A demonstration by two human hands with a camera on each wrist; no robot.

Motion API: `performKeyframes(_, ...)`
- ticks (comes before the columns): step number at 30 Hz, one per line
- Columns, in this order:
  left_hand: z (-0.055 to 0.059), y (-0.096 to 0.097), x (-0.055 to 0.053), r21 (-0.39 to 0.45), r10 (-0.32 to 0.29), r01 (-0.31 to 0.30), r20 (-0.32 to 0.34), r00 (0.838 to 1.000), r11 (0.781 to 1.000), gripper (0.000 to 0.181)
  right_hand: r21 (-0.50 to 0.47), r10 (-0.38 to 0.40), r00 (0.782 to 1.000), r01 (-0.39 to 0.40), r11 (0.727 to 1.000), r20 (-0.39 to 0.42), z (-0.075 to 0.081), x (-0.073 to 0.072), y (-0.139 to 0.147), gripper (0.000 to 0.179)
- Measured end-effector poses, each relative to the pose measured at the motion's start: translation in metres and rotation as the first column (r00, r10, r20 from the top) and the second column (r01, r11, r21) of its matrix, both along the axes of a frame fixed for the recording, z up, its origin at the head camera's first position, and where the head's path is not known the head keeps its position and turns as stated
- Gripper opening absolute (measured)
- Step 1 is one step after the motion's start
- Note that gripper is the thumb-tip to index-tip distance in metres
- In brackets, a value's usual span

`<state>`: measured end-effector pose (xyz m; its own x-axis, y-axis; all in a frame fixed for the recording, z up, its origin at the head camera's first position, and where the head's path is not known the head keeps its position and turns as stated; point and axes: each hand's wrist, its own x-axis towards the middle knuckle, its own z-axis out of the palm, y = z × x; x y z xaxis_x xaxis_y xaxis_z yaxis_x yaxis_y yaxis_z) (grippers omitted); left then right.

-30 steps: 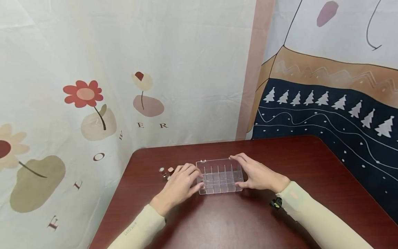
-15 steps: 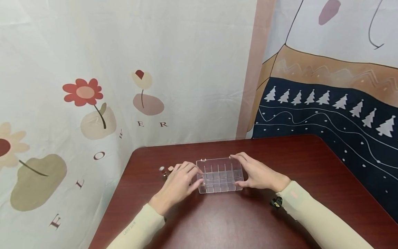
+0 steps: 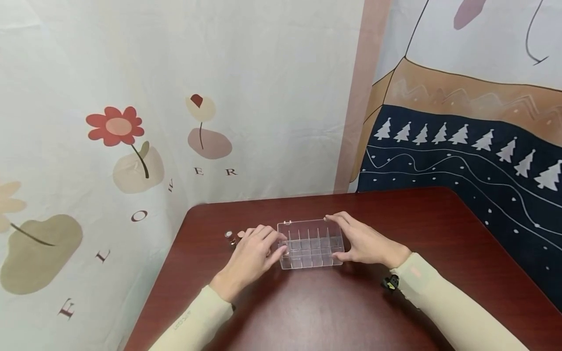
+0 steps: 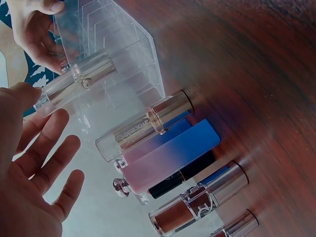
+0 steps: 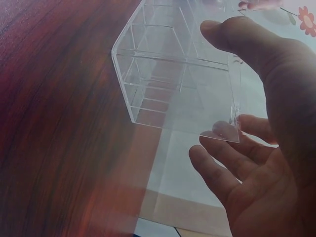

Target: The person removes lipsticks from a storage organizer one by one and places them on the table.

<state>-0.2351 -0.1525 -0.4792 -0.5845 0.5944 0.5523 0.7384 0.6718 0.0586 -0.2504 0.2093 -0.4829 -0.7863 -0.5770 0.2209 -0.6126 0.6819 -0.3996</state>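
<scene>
A clear plastic divided box (image 3: 311,246) rests on the table in front of both hands. At its left end my left hand (image 3: 255,248) pinches a clear lip gloss tube with a gold middle (image 4: 81,81) by one end, between thumb and index finger. The tube's other end overlaps the box's compartments in the left wrist view. My right hand (image 3: 366,243) holds the box at its right end, thumb (image 5: 212,30) toward the front and fingertips at the back edge. The remaining left fingers are spread loosely.
Beyond my left hand stand several lip tubes: a gold-capped one (image 4: 150,126), a blue-to-pink one (image 4: 173,155), a black one (image 4: 180,177) and a brown one (image 4: 197,202). The red-brown table (image 3: 316,312) meets a patterned cloth wall (image 3: 281,122) behind.
The head view has tilted slightly, so everything sits a little higher in it. My left fingers shift slightly at the box's left end; the right hand stays on the box.
</scene>
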Motion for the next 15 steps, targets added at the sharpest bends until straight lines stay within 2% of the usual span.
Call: performKeyframes(15, 0.0052, 0.0022, 0.0006, 0.016, 0.013, -0.012, -0.040, 0.999, 1.000, 0.015, 0.001, 0.003, 1.000, -0.003, 1.000, 0.012, 0.0001, -0.0014, 0.0010, 0.104)
